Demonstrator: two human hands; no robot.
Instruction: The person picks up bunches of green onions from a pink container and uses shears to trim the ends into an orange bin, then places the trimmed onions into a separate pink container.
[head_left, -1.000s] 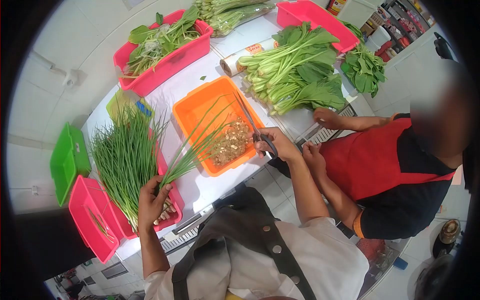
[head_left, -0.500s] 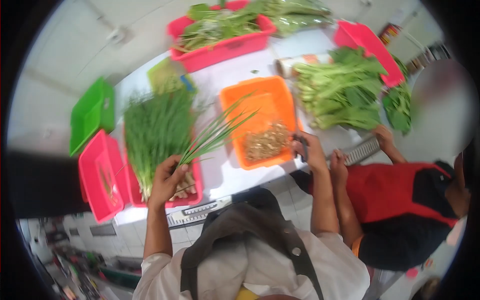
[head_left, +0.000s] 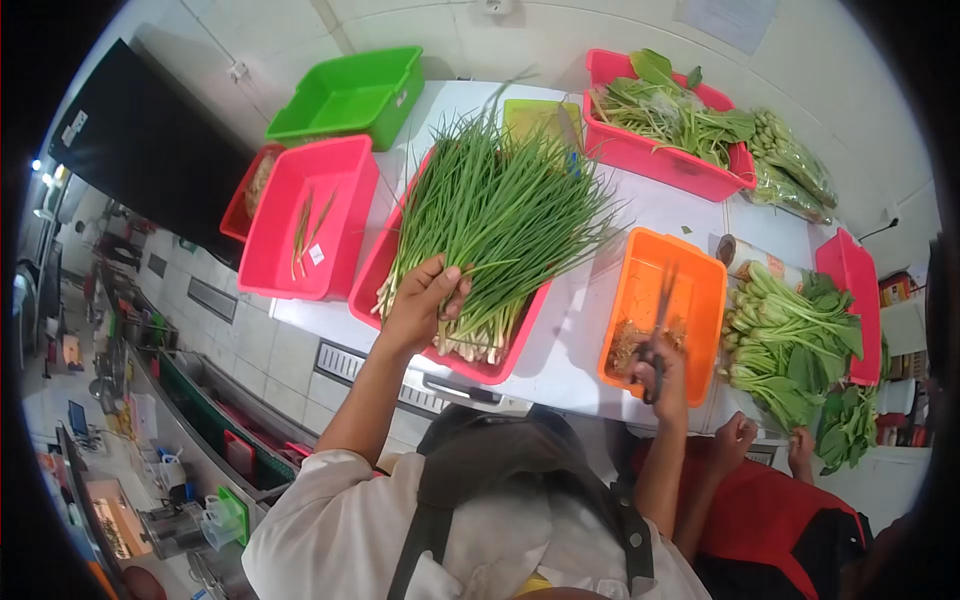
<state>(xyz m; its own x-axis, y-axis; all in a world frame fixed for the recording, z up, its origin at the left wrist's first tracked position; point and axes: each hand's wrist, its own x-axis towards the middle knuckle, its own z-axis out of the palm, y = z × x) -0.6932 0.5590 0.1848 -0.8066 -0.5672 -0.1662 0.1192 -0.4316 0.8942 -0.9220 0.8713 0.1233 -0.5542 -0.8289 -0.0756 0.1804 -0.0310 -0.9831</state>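
Note:
My left hand [head_left: 422,300] is closed on green stalks at the near left part of a big heap of spring onions [head_left: 500,200]. The heap fills a pink tray [head_left: 372,290], with its white bulbs toward me. In my right hand [head_left: 660,375] is a pair of dark scissors [head_left: 664,310], blades pointing away from me and slightly blurred. They are over an orange tray [head_left: 648,250], which holds brown trimmings [head_left: 628,340]. Whether the blades are parted is hard to tell.
A pink tray [head_left: 350,190] with a few stalks and a green tray [head_left: 350,95] stand at left. Leafy greens [head_left: 790,330], a plastic roll [head_left: 765,262] and a pink tray [head_left: 850,290] lie right. A co-worker's hands [head_left: 735,440] are at the table's right edge.
The view has swung left. My left hand has moved from over the gap beside the orange tray back onto the onion heap. My right hand still holds the scissors, now pointing up over the orange tray.

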